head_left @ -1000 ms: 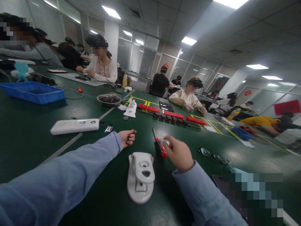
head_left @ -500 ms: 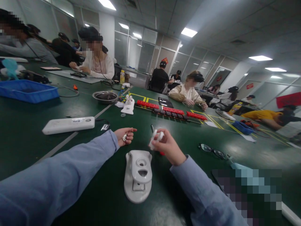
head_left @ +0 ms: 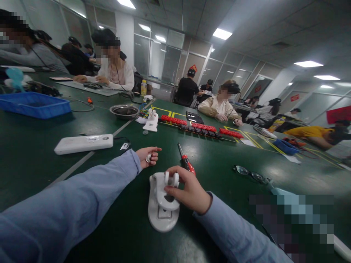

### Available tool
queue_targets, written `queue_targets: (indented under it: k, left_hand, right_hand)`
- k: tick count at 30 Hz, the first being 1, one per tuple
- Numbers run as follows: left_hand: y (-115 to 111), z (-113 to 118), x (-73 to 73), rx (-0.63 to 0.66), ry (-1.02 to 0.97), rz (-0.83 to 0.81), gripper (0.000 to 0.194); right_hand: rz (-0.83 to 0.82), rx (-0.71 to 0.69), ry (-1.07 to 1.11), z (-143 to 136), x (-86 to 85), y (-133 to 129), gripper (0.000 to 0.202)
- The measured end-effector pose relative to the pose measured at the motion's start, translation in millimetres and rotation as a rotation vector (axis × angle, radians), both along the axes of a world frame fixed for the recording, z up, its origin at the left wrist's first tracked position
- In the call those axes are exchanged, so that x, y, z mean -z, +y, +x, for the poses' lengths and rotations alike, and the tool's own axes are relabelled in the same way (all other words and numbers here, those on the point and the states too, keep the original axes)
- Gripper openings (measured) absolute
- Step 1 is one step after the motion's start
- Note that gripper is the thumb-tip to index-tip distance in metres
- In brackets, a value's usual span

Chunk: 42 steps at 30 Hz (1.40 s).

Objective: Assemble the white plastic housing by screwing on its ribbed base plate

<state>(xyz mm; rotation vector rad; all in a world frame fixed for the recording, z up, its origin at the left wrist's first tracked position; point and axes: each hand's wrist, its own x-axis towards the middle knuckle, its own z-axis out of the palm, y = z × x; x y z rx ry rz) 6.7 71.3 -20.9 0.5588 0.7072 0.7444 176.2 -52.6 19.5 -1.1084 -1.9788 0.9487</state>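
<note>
My right hand (head_left: 188,186) pinches a small white forked bracket (head_left: 170,179) and holds it at the upper part of a white plastic clip base (head_left: 163,219), over where its round hole was visible. The base lies on the green table in front of me. My left hand (head_left: 148,157) is curled just beyond the base, the index finger stretched out, with a small white and metallic round part (head_left: 148,158) held in the other fingers. Behind my right hand lies a red and black screwdriver (head_left: 187,160), its shaft pointing away from me.
To the left lie a white power bank-like box (head_left: 85,144) and a blue tray (head_left: 35,106). Farther back are a metal bowl (head_left: 124,110), another white clip stand (head_left: 151,121) and red slotted strips (head_left: 203,126). Glasses (head_left: 251,174) lie at right. Several people sit around.
My right hand has brought the forked bracket down and nearer to me, onto the clip base. The screwdriver behind it has come into full view. My left hand stays nearly still.
</note>
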Motion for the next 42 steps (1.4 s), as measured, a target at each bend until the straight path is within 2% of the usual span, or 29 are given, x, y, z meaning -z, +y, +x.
queue_targets:
  k: [3, 5, 9, 11, 15, 18, 21, 28, 33, 35, 38, 40, 42]
  left_hand:
    - [0.2, 0.6, 0.7, -0.001, 0.004, 0.013, 0.016]
    - [0.2, 1.0, 1.1, -0.003, 0.007, 0.017, 0.016]
    - [0.1, 0.1, -1.1, 0.005, 0.012, 0.021, 0.017]
    - [-2.8, -0.2, -5.0, 0.018, 0.014, 0.020, 0.018]
    - [-21.2, 10.3, -13.8, 0.025, 0.034, 0.043, 0.018]
    - [-40.2, 27.6, -15.6, -0.081, 0.085, 0.114, 0.014]
    - [-52.5, 40.4, -15.8, -0.189, 0.143, 0.190, 0.013]
    - [-53.9, 40.5, -17.2, -0.241, 0.178, 0.219, 0.019]
    - [-47.5, 37.0, -13.3, -0.221, 0.122, 0.136, 0.018]
    - [-43.5, 32.3, -17.8, -0.197, 0.075, 0.081, 0.019]
    - [-40.4, 23.0, -35.2, -0.182, -0.024, 0.040, 0.024]
    - [-43.9, 18.5, -52.1, -0.184, -0.094, 0.035, 0.026]
    - [-53.2, 17.2, -69.8, -0.166, -0.153, 0.013, 0.028]
  right_hand:
    - [-0.010, -0.037, -0.056, 3.9, -2.7, -1.0, 0.028]
    - [-0.031, -0.093, -0.013, 3.9, -8.7, -0.5, 0.035]
    - [-0.002, -0.124, 0.445, -8.8, -24.3, 4.0, 0.040]
    - [-0.083, -0.164, 0.565, -19.1, -26.7, 8.3, 0.041]
    - [-0.271, -0.232, 0.499, -33.8, -15.6, 17.7, 0.051]
    - [-0.265, -0.220, 0.584, -36.1, -5.1, 21.8, 0.051]
    - [-0.266, -0.252, 0.614, -34.2, -1.7, 23.7, 0.046]
    - [-0.297, -0.291, 0.546, -31.0, -4.7, 24.9, 0.037]
    - [-0.271, -0.306, 0.494, -29.0, -4.8, 22.9, 0.039]
    - [-0.218, -0.257, 0.490, -24.9, -9.0, 24.0, 0.039]
    - [0.001, -0.017, 0.434, -16.4, -24.5, 25.9, 0.033]
    - [0.228, 0.138, 0.226, -12.9, -39.0, 23.6, 0.025]
    - [0.475, 0.182, -0.073, -13.6, -52.3, 17.0, 0.015]
